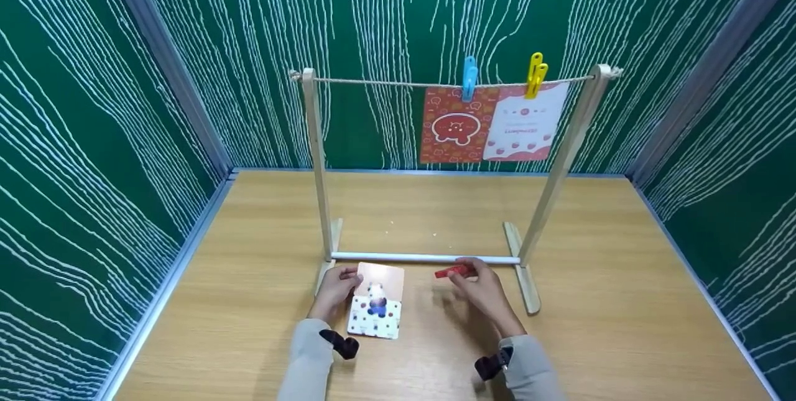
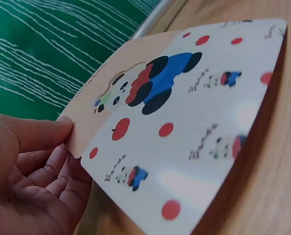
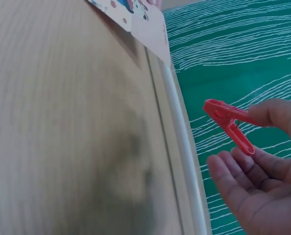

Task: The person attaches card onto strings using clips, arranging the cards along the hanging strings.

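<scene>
My left hand (image 1: 336, 289) pinches the left edge of a panda card (image 1: 377, 301), pale pink above and white with red dots below. In the left wrist view the thumb lies on the front of the card (image 2: 184, 112) and the fingers are behind it. A red clothespin (image 3: 229, 122) is held between thumb and fingers of my right hand (image 1: 482, 289), its jaws pointing left toward the card. The two hands are apart, just in front of the rack's white bottom bar (image 1: 423, 258).
A wooden rack (image 1: 318, 158) carries a rope (image 1: 373, 82). On its right half hang a red card (image 1: 457, 146) under a blue clothespin (image 1: 469, 78) and a white-pink card (image 1: 525, 130) under a yellow clothespin (image 1: 535, 78). Green patterned walls (image 1: 373, 9) surround the wooden table (image 1: 217, 326).
</scene>
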Motion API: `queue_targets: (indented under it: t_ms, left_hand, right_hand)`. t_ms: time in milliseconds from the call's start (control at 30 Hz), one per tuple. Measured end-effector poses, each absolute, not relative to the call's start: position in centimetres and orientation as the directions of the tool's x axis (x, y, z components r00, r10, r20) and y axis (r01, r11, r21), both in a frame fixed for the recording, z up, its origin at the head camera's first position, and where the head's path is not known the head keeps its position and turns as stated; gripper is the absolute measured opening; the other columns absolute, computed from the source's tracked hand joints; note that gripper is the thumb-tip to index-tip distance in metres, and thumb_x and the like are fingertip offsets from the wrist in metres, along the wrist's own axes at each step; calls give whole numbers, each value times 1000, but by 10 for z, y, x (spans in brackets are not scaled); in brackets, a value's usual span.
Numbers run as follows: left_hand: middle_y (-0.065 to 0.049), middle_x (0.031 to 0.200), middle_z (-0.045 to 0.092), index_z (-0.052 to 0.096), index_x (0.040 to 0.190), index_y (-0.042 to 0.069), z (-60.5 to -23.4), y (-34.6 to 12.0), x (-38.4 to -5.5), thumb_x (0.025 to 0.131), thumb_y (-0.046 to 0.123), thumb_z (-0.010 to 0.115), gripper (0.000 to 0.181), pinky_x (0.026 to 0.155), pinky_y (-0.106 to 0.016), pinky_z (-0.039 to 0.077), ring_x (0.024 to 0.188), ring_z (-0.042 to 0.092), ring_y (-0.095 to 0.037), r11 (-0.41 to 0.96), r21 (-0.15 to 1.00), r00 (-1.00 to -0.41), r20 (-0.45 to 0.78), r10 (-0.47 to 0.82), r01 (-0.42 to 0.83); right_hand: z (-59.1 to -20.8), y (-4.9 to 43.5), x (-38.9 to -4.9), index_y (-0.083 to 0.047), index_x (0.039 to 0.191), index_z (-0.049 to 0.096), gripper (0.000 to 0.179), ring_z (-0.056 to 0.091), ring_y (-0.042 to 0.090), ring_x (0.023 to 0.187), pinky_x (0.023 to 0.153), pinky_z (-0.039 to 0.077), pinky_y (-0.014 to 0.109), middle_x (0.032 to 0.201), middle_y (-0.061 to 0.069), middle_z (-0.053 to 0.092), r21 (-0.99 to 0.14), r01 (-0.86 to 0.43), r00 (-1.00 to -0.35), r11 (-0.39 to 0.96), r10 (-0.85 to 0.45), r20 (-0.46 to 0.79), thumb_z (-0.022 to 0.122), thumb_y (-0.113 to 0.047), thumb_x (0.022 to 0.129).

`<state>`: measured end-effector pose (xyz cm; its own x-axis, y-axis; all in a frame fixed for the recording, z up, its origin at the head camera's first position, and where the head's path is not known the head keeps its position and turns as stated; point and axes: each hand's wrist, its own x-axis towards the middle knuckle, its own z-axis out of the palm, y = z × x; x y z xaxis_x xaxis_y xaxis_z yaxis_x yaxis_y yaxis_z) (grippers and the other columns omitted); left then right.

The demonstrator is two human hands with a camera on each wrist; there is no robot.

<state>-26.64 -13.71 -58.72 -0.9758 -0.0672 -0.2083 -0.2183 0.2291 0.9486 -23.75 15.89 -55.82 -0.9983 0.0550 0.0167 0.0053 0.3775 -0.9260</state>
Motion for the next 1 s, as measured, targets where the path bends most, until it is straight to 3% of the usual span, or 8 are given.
queue_targets:
  t_ms: [233, 433, 633, 800, 1000]
  left_hand:
    - [-10, 94, 65, 62, 111, -11, -568, -137, -270, 89, 2, 62, 25, 71, -22, 49, 82, 56, -13, 177, 967, -981, -170, -89, -184]
    - [-16, 101, 66, 63, 113, -9, -545, -137, -274, 91, 3, 61, 25, 78, -26, 52, 87, 60, -16, 148, 976, -984, -141, -111, -157]
    - [-16, 102, 68, 66, 111, -4, -518, -133, -279, 89, 5, 63, 24, 78, -27, 54, 88, 62, -18, 177, 976, -981, -94, -172, -125]
    - [-18, 102, 69, 68, 109, -3, -497, -129, -282, 88, 6, 66, 23, 82, -31, 53, 91, 64, -23, 248, 968, -975, 28, -221, -29]
    - [-20, 108, 69, 67, 111, -3, -474, -124, -283, 89, 11, 68, 26, 91, -37, 52, 99, 64, -29, 238, 971, -954, 103, -280, 35]
  right_hand:
    - [-542, 154, -240, 3, 120, 61, 39, 59, 24, 101, 87, 52, 29, 111, 15, 60, -940, -5, -996, 341, 82, 36, 71, -15, 87]
    - [-528, 152, -242, 5, 118, 63, 38, 62, 24, 96, 84, 49, 23, 109, 18, 61, -940, -82, -990, 332, 85, 116, 72, -12, 86]
    - [-511, 148, -246, 3, 123, 61, 42, 63, 27, 99, 86, 53, 27, 109, 16, 60, -939, -96, -989, 330, 75, 127, 72, -14, 86]
    - [-495, 143, -248, 3, 123, 60, 42, 63, 27, 101, 84, 53, 22, 110, 16, 60, -951, -116, -988, 287, 66, 141, 72, -12, 85]
    - [-473, 140, -252, -3, 125, 60, 44, 60, 25, 107, 93, 52, 35, 114, 13, 57, -946, -130, -987, 297, 53, 152, 72, -20, 87]
